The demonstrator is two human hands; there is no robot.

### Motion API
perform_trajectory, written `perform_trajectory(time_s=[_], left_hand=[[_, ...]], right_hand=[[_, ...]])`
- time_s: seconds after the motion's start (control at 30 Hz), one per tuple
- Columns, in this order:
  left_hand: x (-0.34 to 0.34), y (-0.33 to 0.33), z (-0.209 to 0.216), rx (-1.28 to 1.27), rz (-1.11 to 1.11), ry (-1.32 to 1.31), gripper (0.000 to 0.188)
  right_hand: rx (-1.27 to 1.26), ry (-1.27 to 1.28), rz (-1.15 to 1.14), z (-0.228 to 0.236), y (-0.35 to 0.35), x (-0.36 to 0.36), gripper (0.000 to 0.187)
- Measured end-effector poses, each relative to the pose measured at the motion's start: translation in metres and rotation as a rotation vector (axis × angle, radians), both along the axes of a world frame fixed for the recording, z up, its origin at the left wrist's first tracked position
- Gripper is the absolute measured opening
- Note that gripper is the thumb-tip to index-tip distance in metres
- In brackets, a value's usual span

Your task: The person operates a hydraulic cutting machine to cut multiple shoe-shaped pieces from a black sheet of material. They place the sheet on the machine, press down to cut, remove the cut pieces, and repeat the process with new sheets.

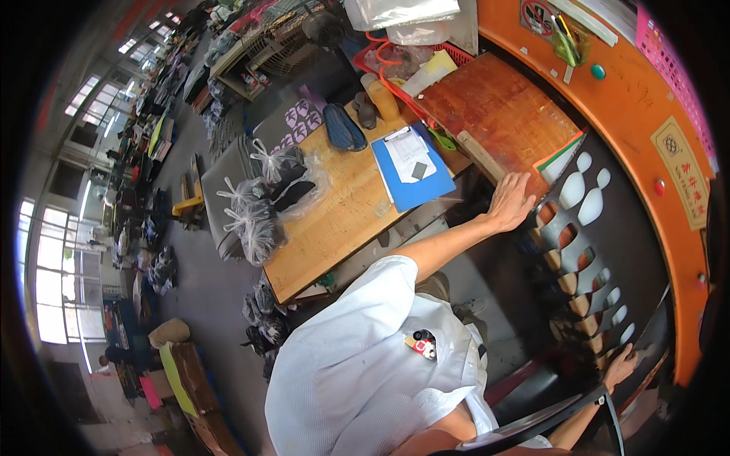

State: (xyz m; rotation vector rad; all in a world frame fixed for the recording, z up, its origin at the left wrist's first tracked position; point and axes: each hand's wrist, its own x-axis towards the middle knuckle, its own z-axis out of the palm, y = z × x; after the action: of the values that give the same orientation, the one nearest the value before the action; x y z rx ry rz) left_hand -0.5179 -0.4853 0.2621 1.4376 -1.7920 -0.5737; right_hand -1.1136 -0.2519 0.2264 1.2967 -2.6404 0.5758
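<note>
My left hand [511,203] lies with fingers spread on the near corner of a reddish-brown wooden board [494,99], close to a dark sheet [639,228]. Rows of sole-shaped gaps run along this sheet; some look pale, others show brown and tan behind them. Down at the sheet's lower end is my right hand [620,368], its fingers stretched out by the dark surface. I see nothing held in either hand. Left of the board, a blue clipboard [414,171] with white papers rests on a light wooden table [334,220].
Tied clear plastic bags [255,216] stand at the table's left end. A dark blue pouch [344,128] and an amber bottle [382,100] are farther back, before a red basket [456,55]. An orange panel [631,91] curves along the right side.
</note>
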Motion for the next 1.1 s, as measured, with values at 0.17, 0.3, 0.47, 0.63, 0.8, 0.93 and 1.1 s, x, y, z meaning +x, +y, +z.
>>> perform_trajectory(time_s=[0.17,0.3,0.47,0.63,0.8,0.93,1.1], left_hand=[[-0.029,-0.043,-0.018,0.269,-0.099,0.068,0.052],[-0.055,-0.074,-0.033,0.238,-0.240,0.355,0.036],[-0.061,-0.114,-0.018,0.406,-0.198,0.167,0.047],[-0.071,-0.159,0.008,0.518,-0.266,0.224,0.040],[-0.097,-0.222,0.011,0.339,-0.197,0.028,0.037],[-0.118,-0.250,0.017,0.464,-0.167,0.127,0.027],[-0.149,-0.277,0.030,0.233,-0.256,0.137,0.031]], right_hand=[[0.137,-0.234,-0.061,-0.032,-0.044,-0.045,0.093],[-0.217,-0.745,-0.003,-0.009,-0.038,-0.027,0.070],[-0.339,-0.617,-0.248,0.022,-0.042,-0.003,0.047],[-0.292,-0.654,-0.376,0.031,-0.064,-0.007,0.034],[-0.245,-0.806,-0.276,0.043,-0.068,-0.016,0.029],[-0.385,-0.793,-0.246,0.035,-0.069,-0.007,0.022],[-0.514,-0.638,-0.353,0.012,-0.072,0.012,0.023]])
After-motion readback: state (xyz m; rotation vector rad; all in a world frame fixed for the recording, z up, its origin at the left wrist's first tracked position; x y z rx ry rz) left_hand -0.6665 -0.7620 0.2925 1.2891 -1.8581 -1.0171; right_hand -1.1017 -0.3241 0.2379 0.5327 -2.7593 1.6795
